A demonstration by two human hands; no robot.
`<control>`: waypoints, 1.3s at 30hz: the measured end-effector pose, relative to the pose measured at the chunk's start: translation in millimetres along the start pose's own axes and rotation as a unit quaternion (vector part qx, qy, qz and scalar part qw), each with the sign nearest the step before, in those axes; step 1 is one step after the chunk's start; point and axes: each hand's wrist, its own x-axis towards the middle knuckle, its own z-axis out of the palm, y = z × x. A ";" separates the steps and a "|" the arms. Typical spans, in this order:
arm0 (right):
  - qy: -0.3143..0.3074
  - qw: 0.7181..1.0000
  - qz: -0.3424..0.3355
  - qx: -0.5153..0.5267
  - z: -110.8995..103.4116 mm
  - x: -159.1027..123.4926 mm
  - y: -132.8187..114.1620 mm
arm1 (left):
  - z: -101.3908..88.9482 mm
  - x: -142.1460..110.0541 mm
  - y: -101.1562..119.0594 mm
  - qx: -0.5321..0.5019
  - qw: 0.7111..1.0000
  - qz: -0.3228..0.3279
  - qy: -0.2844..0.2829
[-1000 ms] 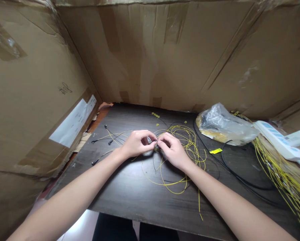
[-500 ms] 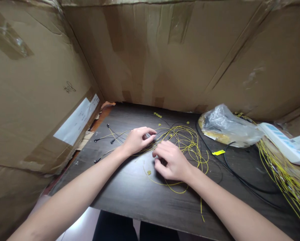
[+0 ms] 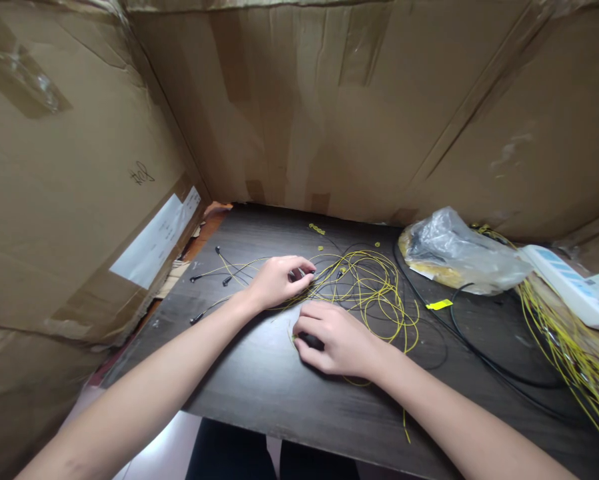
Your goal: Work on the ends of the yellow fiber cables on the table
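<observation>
Wire [image 3: 364, 287] is lying in a loose yellow tangle at twelve o'clock of the right hand [image 3: 337, 340]; a strand is being pinned by the left hand [image 3: 279, 280]; the right fingers are curled, contents hidden; slow, gentle teasing is being advised.

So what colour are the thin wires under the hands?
Bright yellow: the thin wires loop over the dark table, seen from the head camera.
</observation>
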 end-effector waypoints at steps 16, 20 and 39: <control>0.185 0.970 0.080 0.133 -2.9 5.6 8.7 | -0.6 -0.7 1.9 -0.019 0.999 -0.028 -0.001; 0.195 0.959 0.115 0.170 -7.2 7.0 8.0 | -1.5 -0.2 1.4 -0.008 1.000 -0.016 0.006; 0.145 0.976 0.121 0.112 -7.7 5.6 14.3 | -1.2 -0.6 0.9 -0.004 1.000 -0.022 0.006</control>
